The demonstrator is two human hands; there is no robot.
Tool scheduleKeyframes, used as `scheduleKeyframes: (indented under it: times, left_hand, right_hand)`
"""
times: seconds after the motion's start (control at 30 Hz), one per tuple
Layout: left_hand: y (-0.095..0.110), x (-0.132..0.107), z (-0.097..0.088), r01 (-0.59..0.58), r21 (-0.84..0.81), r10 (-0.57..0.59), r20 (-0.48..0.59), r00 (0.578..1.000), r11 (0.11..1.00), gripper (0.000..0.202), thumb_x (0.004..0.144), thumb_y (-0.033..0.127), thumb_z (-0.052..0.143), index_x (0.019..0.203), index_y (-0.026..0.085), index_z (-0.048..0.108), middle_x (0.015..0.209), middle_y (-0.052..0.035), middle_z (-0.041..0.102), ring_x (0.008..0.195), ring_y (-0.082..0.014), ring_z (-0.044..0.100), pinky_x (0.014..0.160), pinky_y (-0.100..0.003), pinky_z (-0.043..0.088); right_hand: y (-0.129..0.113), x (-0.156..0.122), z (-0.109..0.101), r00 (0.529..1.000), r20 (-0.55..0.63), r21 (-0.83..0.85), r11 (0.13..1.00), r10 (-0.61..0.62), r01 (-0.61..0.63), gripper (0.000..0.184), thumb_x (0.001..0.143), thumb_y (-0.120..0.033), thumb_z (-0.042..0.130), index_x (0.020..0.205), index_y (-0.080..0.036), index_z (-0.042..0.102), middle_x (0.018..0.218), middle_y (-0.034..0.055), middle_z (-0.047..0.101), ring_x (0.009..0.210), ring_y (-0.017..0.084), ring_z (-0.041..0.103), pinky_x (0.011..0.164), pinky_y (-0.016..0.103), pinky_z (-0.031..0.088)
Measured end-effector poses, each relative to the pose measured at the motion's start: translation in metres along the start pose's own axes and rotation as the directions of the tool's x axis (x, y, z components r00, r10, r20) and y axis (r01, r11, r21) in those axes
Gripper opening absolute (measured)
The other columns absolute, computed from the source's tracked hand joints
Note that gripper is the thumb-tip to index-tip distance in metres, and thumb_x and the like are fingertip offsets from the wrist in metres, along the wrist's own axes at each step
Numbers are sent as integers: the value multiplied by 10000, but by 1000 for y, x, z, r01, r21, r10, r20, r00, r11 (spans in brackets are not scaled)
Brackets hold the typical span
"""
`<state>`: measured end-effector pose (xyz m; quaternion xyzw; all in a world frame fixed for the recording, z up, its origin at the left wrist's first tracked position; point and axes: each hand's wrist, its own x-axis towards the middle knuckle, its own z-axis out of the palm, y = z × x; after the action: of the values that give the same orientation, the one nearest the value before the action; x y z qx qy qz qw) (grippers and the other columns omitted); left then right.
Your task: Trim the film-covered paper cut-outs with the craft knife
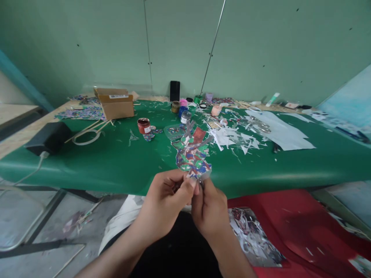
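Note:
My left hand (171, 199) pinches the lower end of a painted cut-out (193, 154). The cut-out is patched in red, blue, green, white and grey, with a pale clear border around its edge, and it is tilted up above the table's front edge. Close against it, my right hand (210, 204) is closed around what looks like small metal scissors (200, 182), mostly hidden by the fingers. Just beyond lies a clear painted piece (174, 132). To the left, small painted cut-outs (150, 135) lie beside an open jar of dark red paint (144, 126).
White paper scraps (224, 137) and a large white sheet (285, 131) cover the right side of the green tabletop (121, 162). Several paint jars (185, 117), a phone (174, 90) and a cardboard box (117, 106) stand farther back. A black adapter (48, 138) sits left. Below right is a red chair (278, 220).

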<state>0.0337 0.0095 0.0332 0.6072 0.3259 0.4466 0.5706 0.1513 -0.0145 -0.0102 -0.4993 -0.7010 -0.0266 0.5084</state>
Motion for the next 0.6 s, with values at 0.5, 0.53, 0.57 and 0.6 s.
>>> scheduleKeyframes:
  times: [0.5, 0.53, 0.57, 0.6]
  left_hand:
    - [-10, 1, 4, 72, -71, -74, -25, 997, 995, 298, 819, 271, 597, 538, 174, 576, 475, 44, 457, 466, -72, 377, 464, -208, 303]
    - [-11, 3, 3, 72, -99, -76, -42, 996, 992, 295, 819, 286, 595, 546, 175, 581, 482, 42, 467, 462, -70, 372, 458, -208, 297]
    - [-13, 4, 2, 73, -128, -81, -64, 995, 989, 291, 818, 303, 592, 557, 177, 586, 491, 40, 476, 457, -70, 369, 451, -207, 290]
    - [-14, 6, 0, 78, -146, -90, -81, 993, 986, 292, 817, 319, 590, 561, 178, 585, 496, 39, 478, 453, -69, 365, 445, -207, 283]
  right_hand:
    - [4, 0, 2, 999, -27, 14, 999, 31, -31, 132, 900, -156, 397, 817, -225, 473, 557, -39, 559, 447, 118, 541, 442, 215, 358]
    - [5, 0, 1, 998, -27, 60, 997, 49, -47, 125, 899, -160, 412, 823, -222, 490, 585, -33, 572, 459, 113, 537, 453, 215, 368]
    - [6, 0, 1, 996, -27, 129, 988, 85, -81, 112, 900, -176, 430, 835, -218, 511, 607, -30, 579, 464, 109, 525, 458, 218, 375]
    - [8, -1, 2, 990, -23, 226, 966, 138, -129, 103, 905, -208, 445, 856, -215, 536, 615, -31, 572, 459, 106, 504, 455, 222, 375]
